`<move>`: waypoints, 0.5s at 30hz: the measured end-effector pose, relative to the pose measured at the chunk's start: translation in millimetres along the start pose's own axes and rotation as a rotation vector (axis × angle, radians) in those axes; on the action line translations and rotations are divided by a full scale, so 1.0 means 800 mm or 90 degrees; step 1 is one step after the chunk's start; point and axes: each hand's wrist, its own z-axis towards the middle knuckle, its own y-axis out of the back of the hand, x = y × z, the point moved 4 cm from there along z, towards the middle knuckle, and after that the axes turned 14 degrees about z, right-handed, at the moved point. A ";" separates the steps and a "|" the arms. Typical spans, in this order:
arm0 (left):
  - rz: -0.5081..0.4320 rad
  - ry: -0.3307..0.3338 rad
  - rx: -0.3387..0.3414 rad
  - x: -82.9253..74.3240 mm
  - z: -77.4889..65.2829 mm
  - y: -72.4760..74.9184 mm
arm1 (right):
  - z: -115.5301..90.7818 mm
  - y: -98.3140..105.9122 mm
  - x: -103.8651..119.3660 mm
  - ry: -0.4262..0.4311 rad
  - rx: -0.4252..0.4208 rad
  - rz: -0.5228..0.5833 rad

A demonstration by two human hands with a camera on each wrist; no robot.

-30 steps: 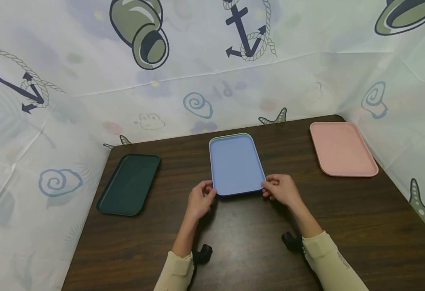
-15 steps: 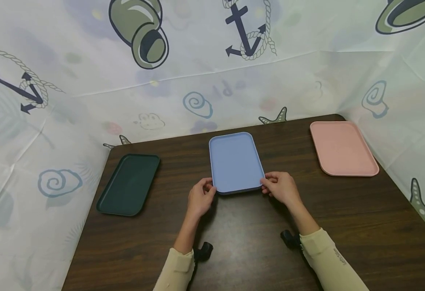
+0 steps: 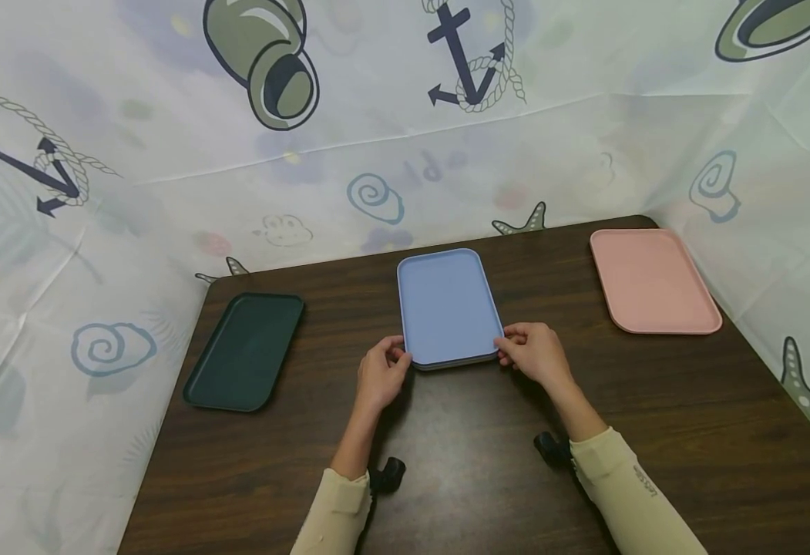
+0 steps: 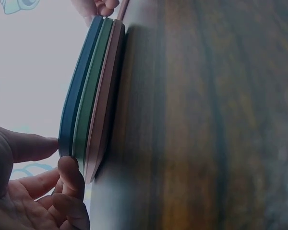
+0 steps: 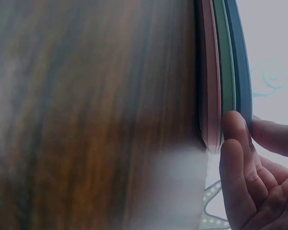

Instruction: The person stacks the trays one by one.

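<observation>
A blue tray (image 3: 449, 308) tops a stack at the middle of the table. Under it the left wrist view reveals a green tray (image 4: 90, 91) and a pink tray (image 4: 103, 103) at the bottom. My left hand (image 3: 382, 375) pinches the blue tray's near left corner, thumb above and fingertip below. At the near right corner, my right hand (image 3: 535, 354) pinches the same tray, its other fingers curled loosely beside the stack. A dark green tray (image 3: 245, 352) lies apart on the left, and a separate pink tray (image 3: 657, 282) on the right.
The brown wood-grain table (image 3: 474, 462) meets a white printed cloth (image 3: 349, 139) at its back and sides. Black wrist mounts (image 3: 388, 476) sit under both forearms, close above the tabletop.
Both hands have shifted slightly forward with the blue tray. The pale rim seen beyond its far edge is now covered, and more of the stack shows below its near edge.
</observation>
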 end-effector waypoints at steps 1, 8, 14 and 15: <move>0.001 0.000 -0.001 0.000 0.000 0.000 | 0.000 0.000 0.000 0.001 0.001 -0.002; -0.001 -0.005 0.001 0.002 -0.001 0.000 | 0.001 0.001 -0.001 -0.001 0.006 0.005; -0.012 -0.012 0.012 0.002 -0.002 0.001 | 0.001 0.002 -0.003 0.002 0.008 0.010; -0.013 -0.014 0.015 0.002 -0.002 0.001 | 0.001 0.003 -0.004 0.003 0.009 0.009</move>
